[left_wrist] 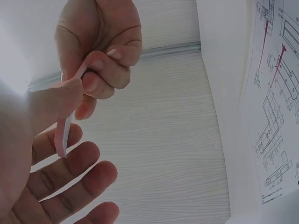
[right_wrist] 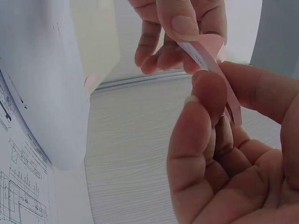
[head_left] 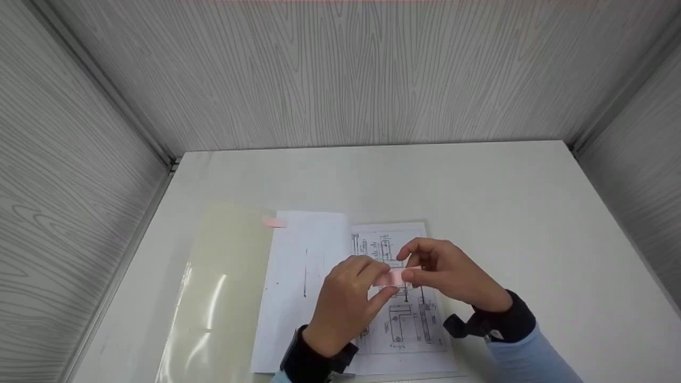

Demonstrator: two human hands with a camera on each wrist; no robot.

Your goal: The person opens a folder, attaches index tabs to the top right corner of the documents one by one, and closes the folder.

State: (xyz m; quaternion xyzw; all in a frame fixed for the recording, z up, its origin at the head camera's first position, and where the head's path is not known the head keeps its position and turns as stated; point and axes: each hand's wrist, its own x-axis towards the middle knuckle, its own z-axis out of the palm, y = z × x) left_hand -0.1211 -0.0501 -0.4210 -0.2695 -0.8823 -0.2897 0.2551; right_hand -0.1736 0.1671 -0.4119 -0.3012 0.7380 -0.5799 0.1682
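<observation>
A pink paper strip [head_left: 393, 277], like a sticky note pad or tab, is stretched between both hands above the open document. My left hand [head_left: 348, 298] pinches its left end between thumb and fingers. At the other end, my right hand [head_left: 452, 271] grips it with thumb and fingertips. In the right wrist view the strip [right_wrist: 212, 56] bends slightly and shows a whitish printed layer along one side. Beneath the hands lies a page with technical drawings [head_left: 401, 340], partly covered by them.
A turned white page [head_left: 298, 266] with faint marks lies left of the drawings, over a clear yellowish cover [head_left: 223, 276]. Another pink tab [head_left: 274, 222] sticks out at that page's upper left corner. Grey wood-grain panels [head_left: 340, 74] enclose the white table [head_left: 505, 202] at back and sides.
</observation>
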